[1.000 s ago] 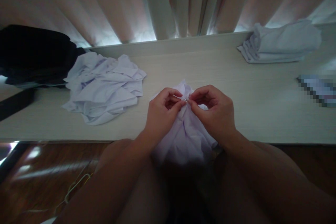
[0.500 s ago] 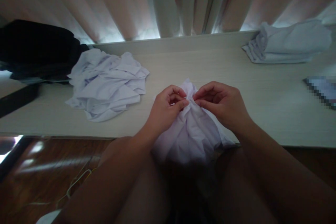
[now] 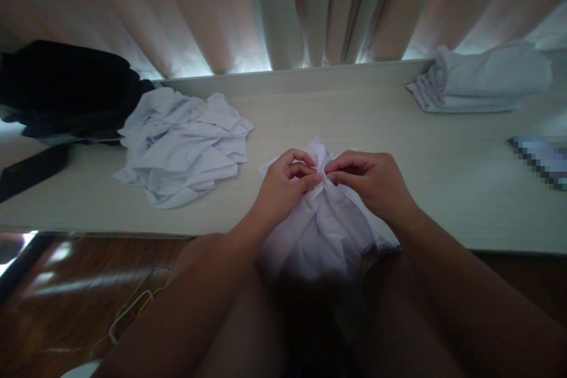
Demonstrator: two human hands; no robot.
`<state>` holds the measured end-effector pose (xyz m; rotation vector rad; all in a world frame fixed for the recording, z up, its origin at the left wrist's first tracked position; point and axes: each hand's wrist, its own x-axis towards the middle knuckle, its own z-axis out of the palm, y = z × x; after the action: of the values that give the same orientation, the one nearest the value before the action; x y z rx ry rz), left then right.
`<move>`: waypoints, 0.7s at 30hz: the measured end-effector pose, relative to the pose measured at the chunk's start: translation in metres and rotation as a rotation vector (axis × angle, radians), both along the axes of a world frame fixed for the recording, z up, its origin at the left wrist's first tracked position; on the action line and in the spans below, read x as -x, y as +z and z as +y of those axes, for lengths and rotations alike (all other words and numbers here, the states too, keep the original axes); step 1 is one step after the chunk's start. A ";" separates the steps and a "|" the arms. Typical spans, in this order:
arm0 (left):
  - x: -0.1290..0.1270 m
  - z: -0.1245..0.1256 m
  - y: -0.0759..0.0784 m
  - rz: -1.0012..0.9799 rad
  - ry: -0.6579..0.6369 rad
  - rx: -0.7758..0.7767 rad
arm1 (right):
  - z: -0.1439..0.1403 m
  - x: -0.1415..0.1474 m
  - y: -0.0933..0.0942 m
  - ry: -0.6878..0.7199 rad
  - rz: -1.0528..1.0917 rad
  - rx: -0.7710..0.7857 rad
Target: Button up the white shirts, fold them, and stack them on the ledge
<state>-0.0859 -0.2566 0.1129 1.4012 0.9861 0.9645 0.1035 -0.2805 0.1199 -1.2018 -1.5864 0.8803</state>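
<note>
Pale curtains [image 3: 248,6] hang backlit behind the light wooden bench [image 3: 398,147], and dark glossy wood floor [image 3: 66,289] lies below.

Matt white cloth garment [image 3: 323,230] lies creased on a smooth, pale wood-grain table [image 3: 398,136]; floor [image 3: 66,289] glossy wood.

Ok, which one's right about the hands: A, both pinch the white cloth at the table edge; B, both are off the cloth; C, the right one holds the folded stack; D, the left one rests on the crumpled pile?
A: the left hand and right hand meet fingertip to fingertip, pinching the gathered white cloth.
</note>
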 end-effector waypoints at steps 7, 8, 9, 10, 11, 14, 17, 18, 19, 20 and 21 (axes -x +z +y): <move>-0.001 0.001 -0.007 0.001 0.044 0.047 | -0.001 0.001 -0.003 0.000 -0.088 -0.059; -0.002 0.001 -0.007 0.021 0.059 0.041 | -0.001 0.001 -0.004 -0.002 -0.091 -0.062; -0.002 0.000 -0.006 0.041 0.074 0.038 | 0.000 0.002 -0.005 -0.004 -0.091 -0.066; -0.003 0.000 -0.005 0.060 0.090 0.038 | 0.000 0.002 -0.006 -0.007 -0.090 -0.073; -0.004 -0.001 -0.004 0.074 0.108 0.039 | 0.000 0.002 -0.007 -0.011 -0.088 -0.079; -0.007 -0.004 0.002 0.122 0.147 0.025 | 0.001 0.002 -0.008 -0.025 -0.080 -0.081; -0.008 -0.006 0.007 0.163 0.154 -0.010 | 0.001 0.002 -0.009 -0.060 -0.072 -0.082; -0.008 -0.006 0.007 0.176 0.155 -0.021 | 0.002 0.002 -0.010 -0.069 -0.073 -0.085; -0.008 -0.006 0.008 0.187 0.157 -0.031 | 0.002 0.002 -0.010 -0.074 -0.076 -0.089; -0.007 -0.007 0.008 0.200 0.158 -0.041 | 0.002 0.002 -0.011 -0.076 -0.080 -0.093; -0.006 -0.007 0.007 0.212 0.157 -0.052 | 0.003 0.002 -0.011 -0.076 -0.086 -0.097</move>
<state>-0.0795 -0.2633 0.1203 1.5096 1.2517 0.9752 0.1012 -0.2780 0.1086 -1.2372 -1.6218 0.7031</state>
